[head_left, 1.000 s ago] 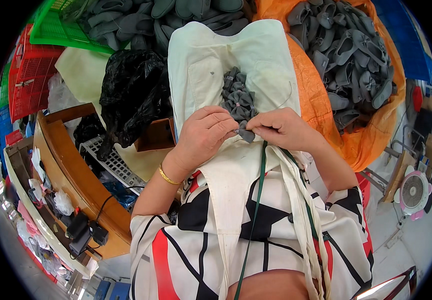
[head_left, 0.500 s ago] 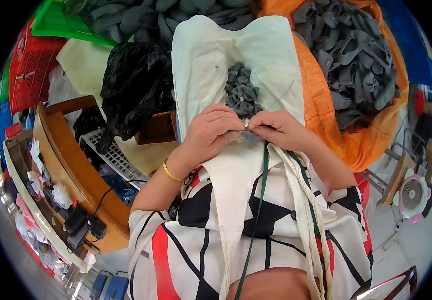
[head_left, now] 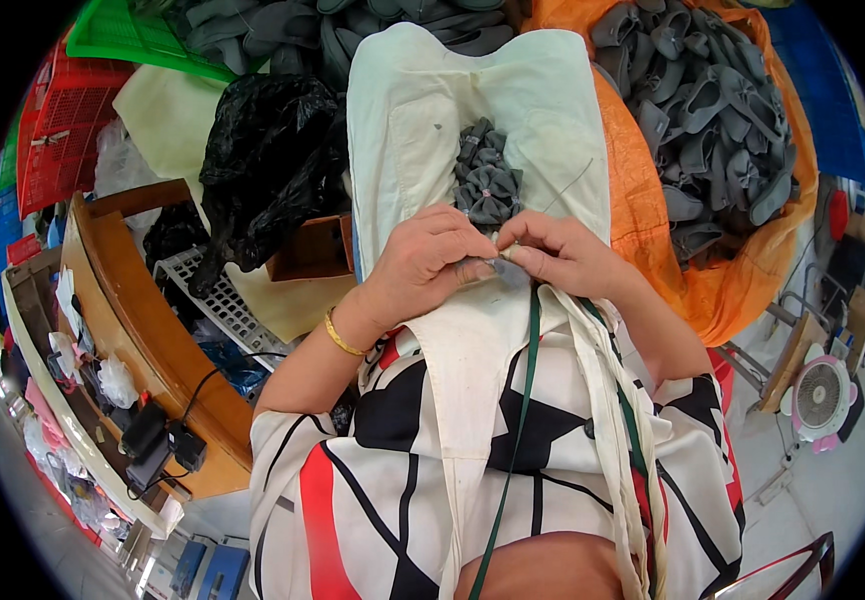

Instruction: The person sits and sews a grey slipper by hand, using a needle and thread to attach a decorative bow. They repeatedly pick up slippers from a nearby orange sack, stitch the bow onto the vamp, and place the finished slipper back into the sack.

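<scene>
My left hand [head_left: 435, 258] and my right hand [head_left: 561, 252] meet over my lap, fingertips pinched close together. A sliver of a small grey fabric piece [head_left: 481, 264] shows at my left fingers; most of it is hidden. What my right thumb and forefinger pinch is too small to make out. A thin dark line, like thread or wire, rises from behind my right hand. Just beyond my fingers, grey fabric flowers [head_left: 489, 190] lie bunched on the white apron [head_left: 403, 130] across my lap.
At the right, an orange sack [head_left: 643, 215] holds many grey shoes [head_left: 718, 110]. More grey shoes lie at the top beside a green basket [head_left: 118, 40]. To the left are a black plastic bag [head_left: 268, 160], a brown box [head_left: 308, 250] and a wooden desk [head_left: 143, 340]. A fan [head_left: 821, 397] stands at the right.
The grey fabric piece that hung below my fingertips is now mostly hidden. My fingers have shifted slightly, and the thin line by my right hand stands a little higher.
</scene>
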Demonstrator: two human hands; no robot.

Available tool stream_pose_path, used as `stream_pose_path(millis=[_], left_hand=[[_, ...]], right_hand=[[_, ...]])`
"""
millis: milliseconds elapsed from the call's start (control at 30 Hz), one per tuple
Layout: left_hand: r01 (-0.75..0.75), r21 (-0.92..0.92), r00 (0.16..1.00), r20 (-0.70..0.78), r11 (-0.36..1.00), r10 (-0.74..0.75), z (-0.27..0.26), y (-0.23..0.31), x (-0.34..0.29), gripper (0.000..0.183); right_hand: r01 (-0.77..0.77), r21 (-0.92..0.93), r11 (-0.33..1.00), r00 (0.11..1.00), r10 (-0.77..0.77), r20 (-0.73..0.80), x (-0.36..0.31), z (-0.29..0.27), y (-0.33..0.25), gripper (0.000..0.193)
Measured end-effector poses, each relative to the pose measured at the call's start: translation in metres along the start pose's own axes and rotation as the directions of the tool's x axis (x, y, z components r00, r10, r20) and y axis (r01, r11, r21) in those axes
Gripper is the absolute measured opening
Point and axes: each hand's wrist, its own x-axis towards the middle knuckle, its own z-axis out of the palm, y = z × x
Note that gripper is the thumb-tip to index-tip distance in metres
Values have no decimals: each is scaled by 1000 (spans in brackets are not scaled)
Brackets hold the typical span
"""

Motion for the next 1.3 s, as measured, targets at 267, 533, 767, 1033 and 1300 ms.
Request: stream_pose_path(millis=[267,533,767,1033,1300], left_hand=[[46,6,998,40,999,-46,8,-1,-3,23],[481,6,876,40,877,-481,13,-4,0,17],[361,70,931,25,930,-363,11,-5,8,21],[139,205,989,-71,969,-127,6,-19,26,18],[193,174,975,-141,966,-170,-18,-30,48,9]], right_hand=[[-51,-16,999,998,51,-24,3,9,-11,33],[95,-533,841,940,-252,-230,16,-5,-7,16],[364,-876,316,738,-672,64,27,12,-17,14],[110,438,892,965,10,-262,16,-12,-40,12],[690,483,538,637,-136,-759,2,-101,-50,7]])
